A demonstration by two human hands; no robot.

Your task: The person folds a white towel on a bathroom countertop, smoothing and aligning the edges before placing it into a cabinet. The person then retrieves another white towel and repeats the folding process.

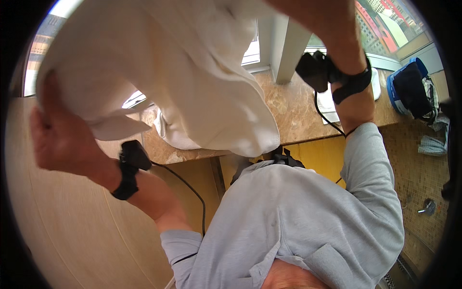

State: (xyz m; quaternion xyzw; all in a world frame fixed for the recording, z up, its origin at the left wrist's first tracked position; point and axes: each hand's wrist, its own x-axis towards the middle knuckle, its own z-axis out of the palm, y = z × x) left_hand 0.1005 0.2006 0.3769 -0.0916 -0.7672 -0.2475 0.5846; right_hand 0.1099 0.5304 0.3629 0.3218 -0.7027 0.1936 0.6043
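A large cream-white cloth [192, 91] hangs spread in front of me, bunched in folds. Its lower end drapes onto the brown marble ledge; whether it is a garment or a plain sheet I cannot tell. At the far left, my left hand [57, 130] is closed on the cloth's edge, with a finger or thumb pressed over it. My right hand [308, 12] is raised at the top edge of the view, close to the cloth's upper right. Its fingers are out of the picture, so its grip is hidden. Each wrist wears a black strapped device with a cable.
The marble ledge [293, 115] runs below a window with a pale frame post [287, 50]. At right on it stands a blue container [397, 91] with dark fabric over it. A white item [327, 108] lies under my right forearm. A metal fitting [427, 207] sticks out from mosaic tiles.
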